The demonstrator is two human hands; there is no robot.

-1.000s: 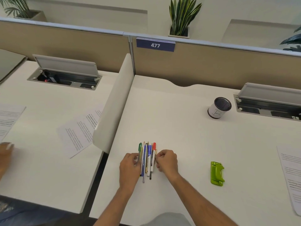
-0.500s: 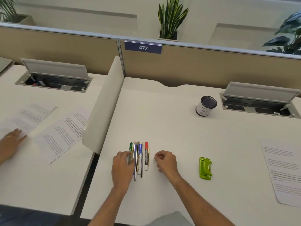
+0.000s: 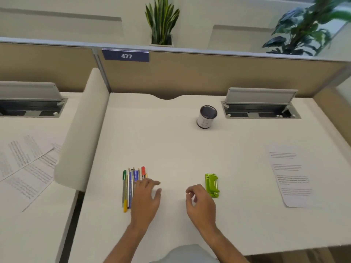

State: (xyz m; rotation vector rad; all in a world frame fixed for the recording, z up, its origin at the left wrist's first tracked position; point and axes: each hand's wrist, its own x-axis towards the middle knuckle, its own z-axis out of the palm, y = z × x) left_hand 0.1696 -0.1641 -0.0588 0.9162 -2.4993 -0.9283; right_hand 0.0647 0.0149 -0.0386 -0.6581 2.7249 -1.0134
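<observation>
Pens (image 3: 129, 186) lie in a row left of the punch (image 3: 211, 184); the left hand (image 3: 146, 200), fingers loosely spread over them, should close round the whole bundle, while the right hand (image 3: 201, 202) hangs loosely curled and empty.

Pens and pencils (image 3: 129, 186) are seen lined up side by side, flat on the white desk (image 3: 171, 149), tips pointed away

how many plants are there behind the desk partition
2. A snake plant stands behind the partition, right of the 477 sign; a broad-leaved plant is at the far right, blurred.
</observation>
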